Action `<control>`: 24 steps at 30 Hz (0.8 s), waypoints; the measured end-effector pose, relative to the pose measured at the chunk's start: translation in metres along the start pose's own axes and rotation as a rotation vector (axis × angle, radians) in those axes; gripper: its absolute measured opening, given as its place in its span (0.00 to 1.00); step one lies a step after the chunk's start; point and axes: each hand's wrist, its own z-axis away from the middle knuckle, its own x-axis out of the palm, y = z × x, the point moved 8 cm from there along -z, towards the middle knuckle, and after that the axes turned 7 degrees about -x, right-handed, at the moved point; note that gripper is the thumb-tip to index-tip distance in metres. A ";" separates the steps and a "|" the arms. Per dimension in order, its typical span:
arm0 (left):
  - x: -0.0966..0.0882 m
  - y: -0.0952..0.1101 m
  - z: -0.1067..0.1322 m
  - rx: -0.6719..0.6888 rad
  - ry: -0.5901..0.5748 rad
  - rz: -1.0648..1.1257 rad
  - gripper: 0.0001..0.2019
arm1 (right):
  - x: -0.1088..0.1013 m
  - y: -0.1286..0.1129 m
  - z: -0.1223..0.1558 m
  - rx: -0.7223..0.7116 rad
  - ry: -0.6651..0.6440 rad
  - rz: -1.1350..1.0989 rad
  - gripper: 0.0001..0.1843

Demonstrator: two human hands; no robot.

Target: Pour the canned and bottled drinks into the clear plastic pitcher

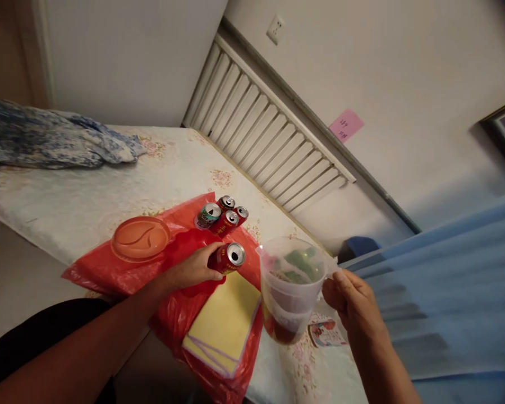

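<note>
My left hand (200, 264) grips an opened red drink can (229, 258), its top tilted toward me. In my right hand (353, 292) is the handle of a translucent plastic jug (292, 286). Brown liquid sits in the bottom of the jug, and green pieces show through its upper part. Behind the can stand several more cans, among them a green one (208, 216) and a red one (227, 223). Folded yellow cloths (225, 325) with purple edging lie below the can. Under my left wrist is a red tray or basin (180, 247), partly hidden by my arm.
A red plastic bag (96, 264) is spread on the flower-patterned tabletop (185, 163). An orange lid (141, 238) rests on it at left. Blue-and-white fabric (63, 137) lies farther left. A printed packet or can (326, 334) is beside the jug. A radiator (269, 129) and blue curtain (454, 292) border the right.
</note>
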 end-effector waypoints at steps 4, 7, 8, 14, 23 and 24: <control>0.000 0.001 0.000 -0.017 -0.023 0.070 0.34 | 0.003 0.007 0.000 0.037 -0.064 0.081 0.30; 0.000 0.003 0.001 -0.001 -0.025 0.081 0.33 | 0.007 0.010 -0.001 0.060 -0.117 0.105 0.29; 0.000 0.003 0.001 0.004 -0.024 0.076 0.33 | 0.008 0.011 -0.002 0.064 -0.129 0.115 0.29; -0.002 0.001 0.001 0.020 -0.014 0.037 0.35 | 0.013 0.008 -0.010 0.052 -0.171 0.181 0.28; -0.002 0.003 0.001 0.013 -0.010 0.045 0.35 | 0.016 0.001 -0.021 0.012 -0.238 0.352 0.28; -0.002 0.003 0.002 0.006 -0.011 0.038 0.35 | 0.017 0.001 -0.022 0.015 -0.249 0.370 0.29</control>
